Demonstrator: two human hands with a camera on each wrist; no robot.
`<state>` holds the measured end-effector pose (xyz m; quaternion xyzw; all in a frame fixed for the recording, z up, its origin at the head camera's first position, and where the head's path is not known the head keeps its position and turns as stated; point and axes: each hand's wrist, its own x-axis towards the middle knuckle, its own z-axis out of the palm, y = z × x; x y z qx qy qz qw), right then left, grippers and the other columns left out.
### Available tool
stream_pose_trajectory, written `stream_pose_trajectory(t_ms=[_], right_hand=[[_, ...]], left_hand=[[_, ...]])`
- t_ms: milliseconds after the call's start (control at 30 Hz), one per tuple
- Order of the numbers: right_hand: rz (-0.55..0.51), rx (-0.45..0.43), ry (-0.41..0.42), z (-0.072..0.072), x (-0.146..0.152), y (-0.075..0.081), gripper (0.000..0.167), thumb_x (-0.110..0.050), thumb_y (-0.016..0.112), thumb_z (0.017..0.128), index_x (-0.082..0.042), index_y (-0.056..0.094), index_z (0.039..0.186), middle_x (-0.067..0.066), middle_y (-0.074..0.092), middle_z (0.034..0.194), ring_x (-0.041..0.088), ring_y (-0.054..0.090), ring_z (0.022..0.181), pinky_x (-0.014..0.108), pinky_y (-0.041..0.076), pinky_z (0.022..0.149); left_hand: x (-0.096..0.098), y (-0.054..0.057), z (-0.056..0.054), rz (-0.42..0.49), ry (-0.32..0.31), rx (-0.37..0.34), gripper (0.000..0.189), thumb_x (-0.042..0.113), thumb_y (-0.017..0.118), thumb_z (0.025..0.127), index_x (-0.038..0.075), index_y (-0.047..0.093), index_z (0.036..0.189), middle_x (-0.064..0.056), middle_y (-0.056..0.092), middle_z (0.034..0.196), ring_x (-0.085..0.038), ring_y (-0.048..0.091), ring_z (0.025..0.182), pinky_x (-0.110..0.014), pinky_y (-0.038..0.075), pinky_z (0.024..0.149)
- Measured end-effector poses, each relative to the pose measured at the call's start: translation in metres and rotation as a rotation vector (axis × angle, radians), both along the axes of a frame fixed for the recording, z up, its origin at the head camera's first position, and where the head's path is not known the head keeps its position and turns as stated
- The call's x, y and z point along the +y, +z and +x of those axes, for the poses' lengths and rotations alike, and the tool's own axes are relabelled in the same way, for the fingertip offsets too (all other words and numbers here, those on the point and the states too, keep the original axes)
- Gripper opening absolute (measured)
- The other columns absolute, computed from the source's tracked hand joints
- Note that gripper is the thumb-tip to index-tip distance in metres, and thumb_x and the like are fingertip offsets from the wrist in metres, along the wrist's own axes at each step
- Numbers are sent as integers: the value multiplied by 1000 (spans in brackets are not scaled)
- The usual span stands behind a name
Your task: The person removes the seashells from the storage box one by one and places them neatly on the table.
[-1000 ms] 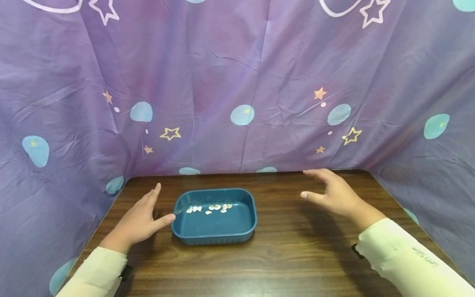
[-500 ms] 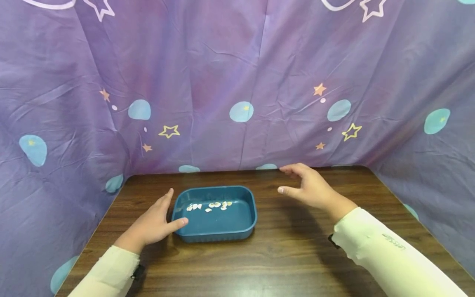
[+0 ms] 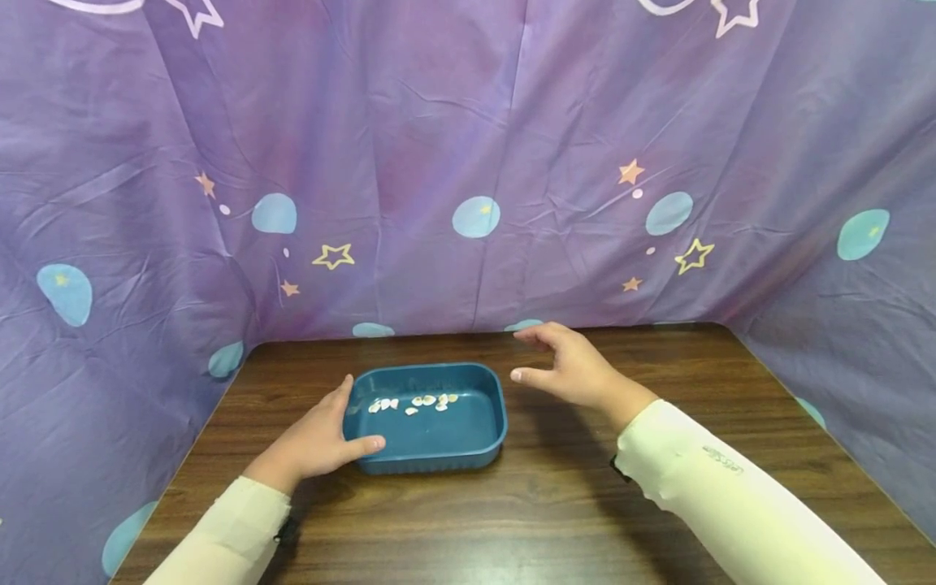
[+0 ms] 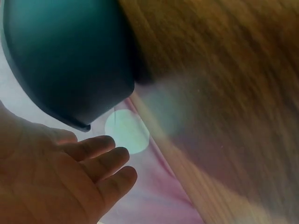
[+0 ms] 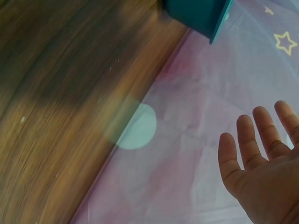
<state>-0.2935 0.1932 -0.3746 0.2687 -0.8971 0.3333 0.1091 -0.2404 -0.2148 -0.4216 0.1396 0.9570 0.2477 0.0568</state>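
Observation:
A blue rectangular tray [image 3: 439, 461] with raised walls stands on the wooden table. Several small white and tan pieces that look like shells [image 3: 428, 400] lie on its floor, towards the back. At the tray's left end is my left hand [image 3: 314, 439], its thumb across the near left corner of the rim in the head view. In the left wrist view those fingers [image 4: 110, 163] are extended close beside the tray's wall [image 4: 70, 56]; contact cannot be told. My right hand [image 3: 574, 370] hovers off the tray's right end, thumb and fingers spread apart, holding nothing.
The dark wooden table [image 3: 585, 520] carries the tray left of its middle. A purple curtain [image 3: 409, 162] with stars and blue spots hangs behind the table and along both sides.
Both hands have moved inward towards the tray, the left to its left end and the right leftward near its right end. The tray and the pieces have stayed put on the table.

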Motion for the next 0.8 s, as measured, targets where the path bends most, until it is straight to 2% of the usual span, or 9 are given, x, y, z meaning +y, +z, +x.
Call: stream_pose_trajectory(t_ms=[167, 467, 700, 800], right_hand=[[-25, -26, 16, -3, -13, -1, 61, -27, 90, 85, -3, 66, 136, 15, 70, 131, 33, 66, 123, 51, 51, 108], [-40, -7, 30, -5, -33, -5, 54, -25, 89, 86, -5, 69, 131, 11, 74, 114, 31, 70, 109, 52, 55, 99], [-19, -50, 40, -8, -44, -10, 54, -27, 88, 87, -8, 69, 133, 9, 74, 121, 27, 68, 112, 48, 54, 101], [6, -61, 38, -11, -47, -14, 52, -28, 88, 87, -9, 70, 132, 10, 74, 119, 26, 67, 111, 48, 54, 101]], left_hand=[[4, -2, 0, 3, 13, -23, 125, 60, 76, 90, -13, 5, 163, -41, 23, 165, -55, 32, 151, -66, 32, 120], [12, -7, -1, -13, 32, -63, 137, 68, 78, 84, -12, 0, 163, -41, 23, 165, -56, 34, 150, -66, 34, 118], [13, -6, -1, 0, 42, -75, 143, 66, 83, 80, -12, -3, 163, -42, 23, 164, -56, 34, 149, -66, 35, 118], [13, -6, -1, -1, 42, -86, 144, 67, 83, 79, -12, -3, 163, -42, 22, 164, -57, 33, 150, -67, 34, 118]])
